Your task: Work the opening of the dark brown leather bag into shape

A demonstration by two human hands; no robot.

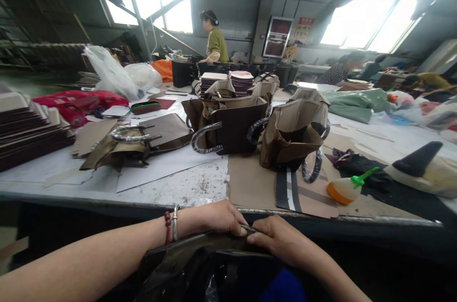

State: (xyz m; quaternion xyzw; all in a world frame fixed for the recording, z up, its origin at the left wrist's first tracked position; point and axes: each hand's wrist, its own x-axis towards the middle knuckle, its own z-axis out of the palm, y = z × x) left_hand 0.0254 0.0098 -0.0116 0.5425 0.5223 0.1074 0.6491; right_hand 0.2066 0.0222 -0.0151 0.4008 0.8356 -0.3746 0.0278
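Observation:
In the head view my left hand, with a red bead bracelet and a silver bangle at its wrist, pinches the top edge of a dark brown handbag in front of my body. Close beside it, my right hand grips the same edge between thumb and fingers. Most of this bag lies in shadow below the table edge. On the table ahead, a brown handbag and another open handbag stand upright, their curved handles wrapped in clear plastic. A flattened bag piece lies to the left.
At the right are a glue bottle with a green nozzle and a black-and-white striped piece. Stacked panels rise at the far left. Green cloth lies beyond. A person stands across the table; other people work farther right.

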